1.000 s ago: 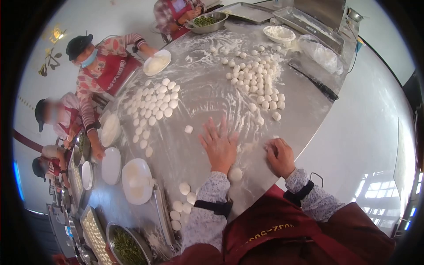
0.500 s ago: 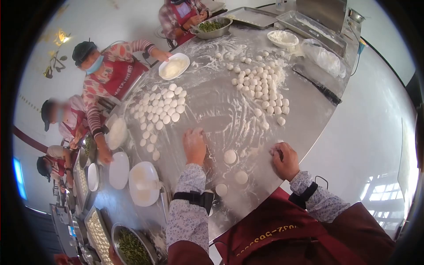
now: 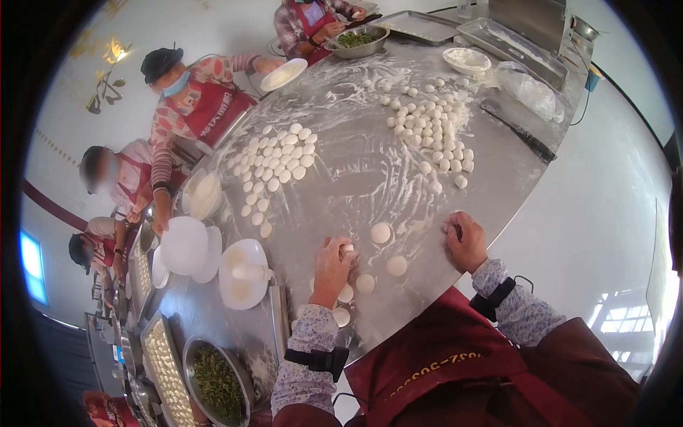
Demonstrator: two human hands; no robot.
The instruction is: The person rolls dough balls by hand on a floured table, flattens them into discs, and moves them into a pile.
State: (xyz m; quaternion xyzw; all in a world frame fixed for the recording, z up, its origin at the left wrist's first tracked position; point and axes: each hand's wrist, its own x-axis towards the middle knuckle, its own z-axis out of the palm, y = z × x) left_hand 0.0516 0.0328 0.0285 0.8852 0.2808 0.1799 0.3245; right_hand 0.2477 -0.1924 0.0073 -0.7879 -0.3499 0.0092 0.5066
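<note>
Close to the near edge of the steel table (image 3: 356,206), my left hand (image 3: 331,272) is closed, with a small white dough piece (image 3: 347,248) showing at its fingertips. Flattened dough rounds lie around it: one dough round (image 3: 380,233) ahead, another dough round (image 3: 396,266) to the right, and several more beside and below the wrist, partly covered by the hand. My right hand (image 3: 467,243) rests near the table's right edge with its fingers curled in. A bit of white shows by its fingertips, too small to name.
Floured dough pieces (image 3: 434,128) cluster at the back right and more dough pieces (image 3: 281,156) at the left. A dark-handled long tool (image 3: 519,133) lies at right. White plates (image 3: 235,293) and a bowl of chopped greens (image 3: 213,377) stand left. Co-workers in red aprons (image 3: 213,117) work opposite.
My left hand has come back toward me from the table's middle and now has a dough piece in its fingers. My right hand stays curled. A co-worker's hands have lifted and tilted white plates.
</note>
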